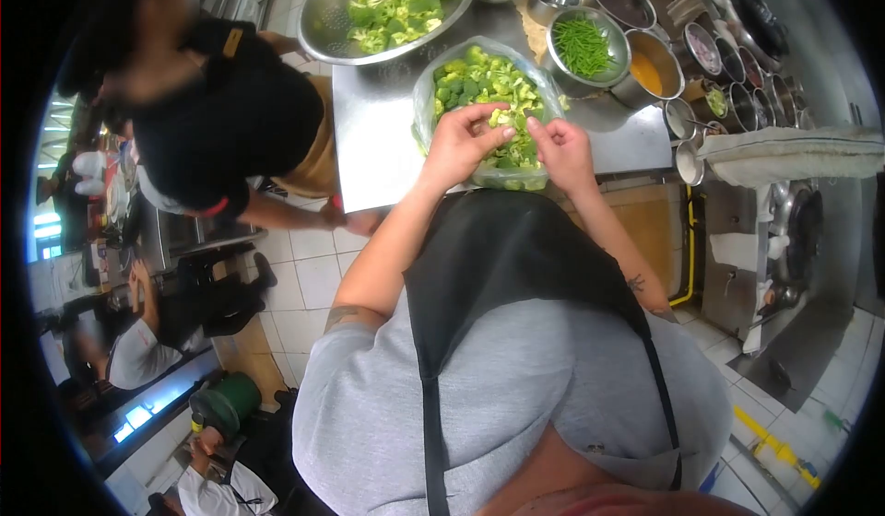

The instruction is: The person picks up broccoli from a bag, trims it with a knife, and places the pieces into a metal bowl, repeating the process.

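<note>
A clear plastic bag (421,92) full of cut broccoli (461,83) stands at the table's near edge, its mouth wide. Over its near half, my left hand (463,145) is closed in a pinch around what looks like a small pale-green broccoli floret (502,118). Just to its right, my right hand (564,152) has thumb and fingers pressed together; anything between them is too small to make out. The two hands are slightly apart. Beyond the bag, a large metal colander (313,20) holds more broccoli pieces.
On the metal table (373,129), a bowl of chopped green beans (583,48) sits right of the bag, beside a pot of orange liquid (647,72). Several pots line the right side near a hanging cloth (793,155). A co-worker (221,111) stands close on the left.
</note>
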The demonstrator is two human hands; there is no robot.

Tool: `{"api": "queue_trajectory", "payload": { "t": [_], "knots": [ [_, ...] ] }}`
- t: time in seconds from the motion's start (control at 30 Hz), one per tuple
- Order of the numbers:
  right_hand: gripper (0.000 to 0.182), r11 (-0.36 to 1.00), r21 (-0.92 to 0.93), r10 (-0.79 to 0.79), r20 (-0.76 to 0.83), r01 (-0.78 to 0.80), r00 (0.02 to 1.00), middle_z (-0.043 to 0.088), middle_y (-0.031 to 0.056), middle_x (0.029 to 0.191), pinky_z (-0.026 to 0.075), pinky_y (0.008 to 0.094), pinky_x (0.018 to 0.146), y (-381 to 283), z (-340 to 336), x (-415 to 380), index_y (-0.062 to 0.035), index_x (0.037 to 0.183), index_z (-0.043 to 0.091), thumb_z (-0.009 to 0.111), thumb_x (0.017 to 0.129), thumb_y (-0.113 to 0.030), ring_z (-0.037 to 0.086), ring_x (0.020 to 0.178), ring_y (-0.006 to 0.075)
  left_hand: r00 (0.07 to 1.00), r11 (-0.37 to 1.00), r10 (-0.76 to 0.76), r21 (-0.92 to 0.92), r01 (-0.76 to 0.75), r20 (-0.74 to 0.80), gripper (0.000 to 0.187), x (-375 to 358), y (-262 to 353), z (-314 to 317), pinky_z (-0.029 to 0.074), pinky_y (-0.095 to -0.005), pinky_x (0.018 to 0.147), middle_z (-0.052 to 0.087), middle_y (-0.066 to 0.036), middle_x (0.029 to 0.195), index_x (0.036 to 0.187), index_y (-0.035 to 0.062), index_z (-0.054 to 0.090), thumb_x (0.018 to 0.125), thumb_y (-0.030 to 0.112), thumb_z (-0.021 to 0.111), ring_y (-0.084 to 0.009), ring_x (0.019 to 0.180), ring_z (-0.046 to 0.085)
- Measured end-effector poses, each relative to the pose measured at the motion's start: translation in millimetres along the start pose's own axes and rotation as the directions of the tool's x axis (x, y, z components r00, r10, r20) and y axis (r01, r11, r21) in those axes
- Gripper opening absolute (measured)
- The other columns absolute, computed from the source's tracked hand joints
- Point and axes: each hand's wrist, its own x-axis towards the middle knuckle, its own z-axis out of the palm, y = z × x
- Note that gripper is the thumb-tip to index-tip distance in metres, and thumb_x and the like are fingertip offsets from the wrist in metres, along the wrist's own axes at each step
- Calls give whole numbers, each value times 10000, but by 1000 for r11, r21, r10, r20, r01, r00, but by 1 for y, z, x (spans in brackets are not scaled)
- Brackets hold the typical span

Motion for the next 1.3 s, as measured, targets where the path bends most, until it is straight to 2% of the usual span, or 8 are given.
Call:
{"api": "queue_trajectory", "payload": {
  "t": [0.3, 0.43, 0.53, 0.67, 0.9, 1.0, 1.1, 1.3],
  "knots": [
    [337, 998, -22, 53, 100, -51, 994, 583, -40, 674, 397, 262, 565, 13, 4, -1, -7, 813, 663, 765, 977, -283, 474, 634, 38, 987, 854, -50, 506, 123, -156, 545, 41, 10, -51, 502, -302, 709, 671, -21, 837, 1221, 9, 741, 870, 414, 846, -132, 780, 622],
    [325, 998, -43, 47, 112, -42, 993, 601, -31, 689, 407, 255, 572, 12, 3, -4, -9, 817, 667, 758, 982, -273, 490, 639, 36, 847, 755, 382, 654, -55, -370, 774, 95, 55, -94, 579, -390, 861, 672, -206, 1260, 1425, -7, 589, 854, 459, 827, -261, 998, 699],
    [321, 998, -44, 58, 103, -54, 993, 614, -25, 700, 415, 251, 579, 8, 3, -3, -6, 824, 668, 757, 984, -270, 504, 646, 36, 753, 655, 565, 739, -161, -337, 741, 93, 100, -96, 577, -392, 860, 650, -208, 1312, 1398, -23, 599, 854, 427, 824, -276, 1015, 704],
    [295, 999, -7, 52, 93, -51, 994, 608, -34, 693, 386, 227, 567, 11, 2, -5, -31, 843, 656, 736, 1002, -266, 499, 629, 28, 981, 807, 191, 574, -141, -28, 475, 88, 55, -80, 576, -409, 833, 735, -169, 1144, 1266, 29, 693, 875, 282, 791, -273, 980, 713],
    [266, 999, -1, 48, 98, -48, 994, 600, -46, 694, 372, 209, 559, 11, 4, -6, -45, 872, 655, 713, 1020, -258, 492, 620, 19, 952, 399, -123, 892, -212, 281, 309, 69, -68, -43, 566, -412, 905, 742, -200, 1115, 1134, 14, 748, 835, 94, 747, -350, 1026, 730],
    [235, 995, 71, 60, 137, -70, 989, 608, -45, 722, 377, 209, 559, 14, 3, -7, -45, 912, 657, 701, 1028, -244, 496, 625, 21, 986, 574, -69, 814, -86, 153, 375, 63, -62, -44, 568, -376, 864, 750, -149, 1062, 1237, 19, 713, 867, 80, 714, -291, 940, 738],
    [210, 989, 133, 44, 159, -66, 986, 618, -39, 756, 386, 210, 562, 14, 2, -9, -46, 952, 659, 695, 1032, -237, 506, 639, 25, 982, 921, -184, 356, 158, 41, 393, 53, -44, -47, 571, -330, 836, 748, -107, 997, 1283, 39, 706, 891, 63, 710, -205, 953, 720],
    [229, 997, 66, 24, 130, -33, 991, 653, -8, 766, 438, 243, 593, 24, 7, -8, 9, 972, 677, 692, 1028, -213, 555, 676, 36, 959, 911, -230, -309, 271, 163, 408, 19, -9, -26, 532, -265, 763, 713, -52, 1058, 1360, 2, 638, 958, 42, 699, -109, 843, 654]
  ]
}}
